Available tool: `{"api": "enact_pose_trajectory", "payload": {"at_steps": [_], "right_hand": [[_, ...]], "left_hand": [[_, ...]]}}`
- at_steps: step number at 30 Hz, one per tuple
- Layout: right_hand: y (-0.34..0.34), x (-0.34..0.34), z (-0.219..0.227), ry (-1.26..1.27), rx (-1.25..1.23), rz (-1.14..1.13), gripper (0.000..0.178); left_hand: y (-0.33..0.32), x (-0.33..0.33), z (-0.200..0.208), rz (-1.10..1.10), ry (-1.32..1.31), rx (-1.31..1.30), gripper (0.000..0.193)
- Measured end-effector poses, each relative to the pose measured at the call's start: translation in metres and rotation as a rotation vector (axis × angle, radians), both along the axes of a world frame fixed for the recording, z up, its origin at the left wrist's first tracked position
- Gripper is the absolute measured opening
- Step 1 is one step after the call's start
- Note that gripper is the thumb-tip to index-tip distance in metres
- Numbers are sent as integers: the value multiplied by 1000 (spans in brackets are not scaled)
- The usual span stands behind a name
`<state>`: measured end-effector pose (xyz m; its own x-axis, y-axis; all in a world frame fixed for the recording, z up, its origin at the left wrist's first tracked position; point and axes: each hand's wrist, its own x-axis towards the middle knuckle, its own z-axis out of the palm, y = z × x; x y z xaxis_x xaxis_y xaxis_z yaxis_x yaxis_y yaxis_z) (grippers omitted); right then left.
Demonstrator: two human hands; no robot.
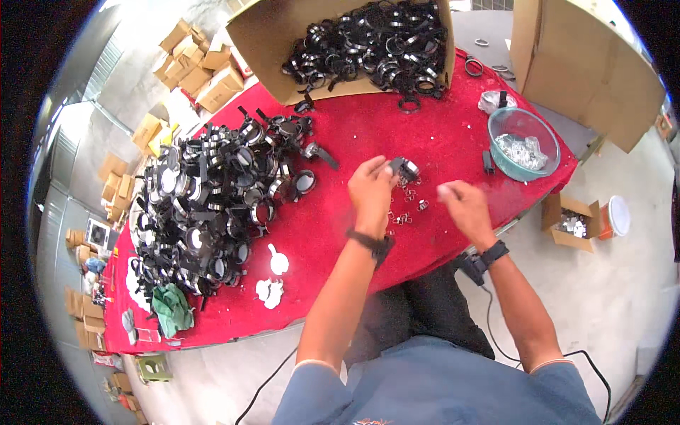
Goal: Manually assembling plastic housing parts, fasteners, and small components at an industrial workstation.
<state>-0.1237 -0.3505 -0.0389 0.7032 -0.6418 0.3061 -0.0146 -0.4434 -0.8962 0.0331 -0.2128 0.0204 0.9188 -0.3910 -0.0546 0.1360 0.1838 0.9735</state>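
My left hand [371, 191] grips a small round watch [409, 168] with a metal rim and a black strap, just above the red cloth. To its right, my right hand [466, 209] is pinched together, apart from the watch; whatever is between its fingertips is too small to make out. Several small metal buckles [404, 218] lie loose on the cloth between my hands. A big heap of black-strapped watches [205, 198] spreads over the left of the table, some with pale faces showing.
Beyond my hands, a cardboard box [258, 49] holds many black-strapped metal rings. A teal bowl [498, 152] with small shiny parts stands at right. White pieces [278, 261] and a green cloth [172, 310] lie at left. An open carton [571, 244] is on the floor at right.
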Motion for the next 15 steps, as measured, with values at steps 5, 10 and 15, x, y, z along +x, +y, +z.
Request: {"api": "enact_pose_trajectory", "payload": {"at_steps": [5, 10, 15], "right_hand": [[80, 28, 23, 221, 316, 260, 38], [141, 27, 14, 253, 214, 194, 37], [173, 29, 30, 278, 154, 197, 28]], "left_hand": [[63, -64, -19, 110, -45, 18, 33], [130, -93, -43, 108, -128, 121, 34], [201, -88, -33, 42, -366, 476, 29]]}}
